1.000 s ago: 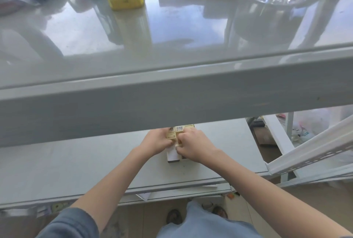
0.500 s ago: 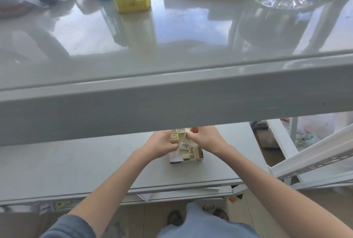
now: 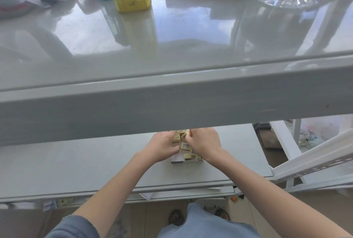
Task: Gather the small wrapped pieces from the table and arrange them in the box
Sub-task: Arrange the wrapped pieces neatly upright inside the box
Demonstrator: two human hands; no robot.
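Arranging step: I'm sorting pieces inside the box.

Right hand (image 3: 205, 145) pinches one wrapped piece (image 3: 188, 134) at its fingertips; left hand (image 3: 162, 147) curls against the box (image 3: 176, 159) side, its grip partly hidden. Box sits on the lower surface (image 3: 76, 161), pale pieces (image 3: 185, 146) jumbled inside. Far end hidden under the upper shelf (image 3: 172, 100). Next, I judge: seat this piece flat, square up the rest.

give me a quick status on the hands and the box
Both hands at the box: left hand on its left side, right hand pinching a wrapped piece. Upper shelf edge hides the far end.
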